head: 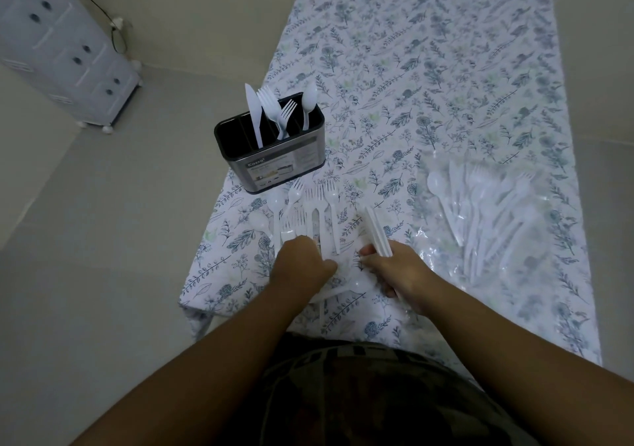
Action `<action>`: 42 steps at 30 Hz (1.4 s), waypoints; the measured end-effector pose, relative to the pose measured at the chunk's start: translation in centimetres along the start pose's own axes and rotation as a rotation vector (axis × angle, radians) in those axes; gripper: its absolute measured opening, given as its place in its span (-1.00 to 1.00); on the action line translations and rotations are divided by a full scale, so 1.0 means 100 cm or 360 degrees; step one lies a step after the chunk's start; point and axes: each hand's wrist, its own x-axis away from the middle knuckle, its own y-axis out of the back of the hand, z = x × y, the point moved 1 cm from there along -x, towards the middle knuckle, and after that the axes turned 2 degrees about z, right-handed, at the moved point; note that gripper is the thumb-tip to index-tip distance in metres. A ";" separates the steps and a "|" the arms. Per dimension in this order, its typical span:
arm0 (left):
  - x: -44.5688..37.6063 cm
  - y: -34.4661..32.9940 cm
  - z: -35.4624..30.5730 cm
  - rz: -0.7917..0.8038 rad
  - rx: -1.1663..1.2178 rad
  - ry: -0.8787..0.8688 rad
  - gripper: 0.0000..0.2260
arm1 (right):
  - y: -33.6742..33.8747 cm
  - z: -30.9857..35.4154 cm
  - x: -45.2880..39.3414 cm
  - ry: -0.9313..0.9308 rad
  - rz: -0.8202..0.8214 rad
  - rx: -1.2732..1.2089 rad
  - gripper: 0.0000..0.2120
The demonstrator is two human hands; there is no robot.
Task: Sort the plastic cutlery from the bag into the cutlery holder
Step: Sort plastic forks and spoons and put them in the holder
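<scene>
A bundle of white plastic knives (pixel 379 233) is gripped in the closed right hand (pixel 398 269); the left hand (pixel 302 263) is curled over loose white plastic forks (pixel 308 212) near the black-and-steel cutlery holder (pixel 274 155). Light, stiff, slippery pieces are best taken by their handles.

Brushed, satiny metal on the cutlery holder (pixel 274 167), with a matt black plastic insert and a paper label. White, smooth, faintly glossy plastic on the forks (pixel 310 212) at centre frame. Clear, shiny, crinkled film on the bag (pixel 480 219) at right. Soft matt printed cloth across the tablecloth (pixel 429 68).
</scene>
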 end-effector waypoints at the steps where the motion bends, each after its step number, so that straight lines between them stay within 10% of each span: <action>1: 0.000 0.001 0.000 -0.0002 0.0067 0.0000 -0.72 | 0.001 0.000 0.001 0.0003 0.0009 -0.0046 -0.83; 25: 0.023 -0.009 -0.010 0.0180 0.1553 0.0390 -0.85 | -0.011 0.005 0.009 -0.0035 0.0308 -0.0170 -0.77; 33: 0.035 0.007 0.008 -0.0259 0.0029 -0.0283 -0.68 | 0.009 0.014 0.017 -0.0132 0.0012 -0.0333 -0.82; 42: 0.042 -0.034 -0.010 0.0468 -0.0520 -0.0535 -0.82 | 0.021 0.003 0.030 -0.0105 -0.0136 -0.0504 -0.84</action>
